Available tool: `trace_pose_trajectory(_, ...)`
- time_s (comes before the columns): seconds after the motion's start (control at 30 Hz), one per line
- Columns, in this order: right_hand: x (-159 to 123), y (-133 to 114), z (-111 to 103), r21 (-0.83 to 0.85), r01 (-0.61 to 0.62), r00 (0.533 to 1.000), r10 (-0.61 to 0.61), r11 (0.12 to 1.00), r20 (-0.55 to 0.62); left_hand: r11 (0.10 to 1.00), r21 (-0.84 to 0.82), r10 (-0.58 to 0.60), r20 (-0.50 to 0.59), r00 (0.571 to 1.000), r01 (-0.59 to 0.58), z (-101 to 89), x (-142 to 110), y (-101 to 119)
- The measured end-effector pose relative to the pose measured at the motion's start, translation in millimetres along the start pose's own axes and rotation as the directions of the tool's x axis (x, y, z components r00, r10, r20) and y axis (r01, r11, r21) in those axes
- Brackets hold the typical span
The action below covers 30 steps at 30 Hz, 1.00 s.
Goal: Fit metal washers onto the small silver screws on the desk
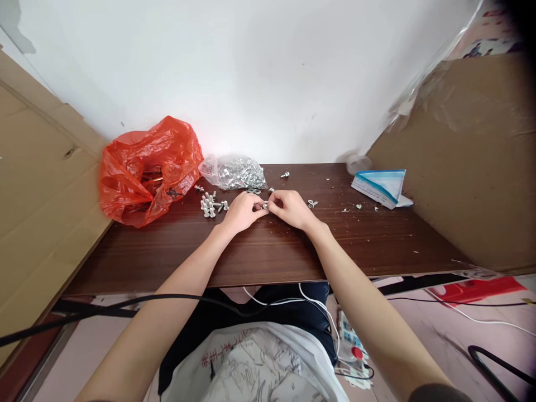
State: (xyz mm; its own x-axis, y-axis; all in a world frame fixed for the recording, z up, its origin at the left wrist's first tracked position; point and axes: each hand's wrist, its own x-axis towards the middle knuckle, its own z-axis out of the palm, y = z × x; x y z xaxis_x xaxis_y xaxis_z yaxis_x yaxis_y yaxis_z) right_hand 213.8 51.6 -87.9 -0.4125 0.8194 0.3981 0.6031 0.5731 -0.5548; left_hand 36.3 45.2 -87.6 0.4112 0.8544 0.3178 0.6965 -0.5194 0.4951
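Note:
My left hand and my right hand meet over the middle of the table. Both are closed in a pinch, with a small silvery metal fastener between the fingertips; its exact kind is too small to make out. Left of my left hand, several bolts stand and lie in a cluster. Just behind the hands are flat washers, partly hidden. A bolt with a ring-shaped piece lies to the right of my right hand, and a single bolt lies farther back.
A clear plastic bag of metal hardware rests against the wall, beside an open red plastic bag. At right are a blue-and-white packet and a translucent cup. Cardboard panels flank the brown table. A black cable crosses in front.

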Motion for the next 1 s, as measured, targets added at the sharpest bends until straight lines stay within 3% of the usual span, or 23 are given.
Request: trace_pose_trajectory(1.0,-1.6,-3.8,-3.7,-0.003,-0.005,1.000,0.005,1.000,0.026,1.000,0.002,0.001,0.003,1.000,-0.001,-1.0,-0.5,1.5)
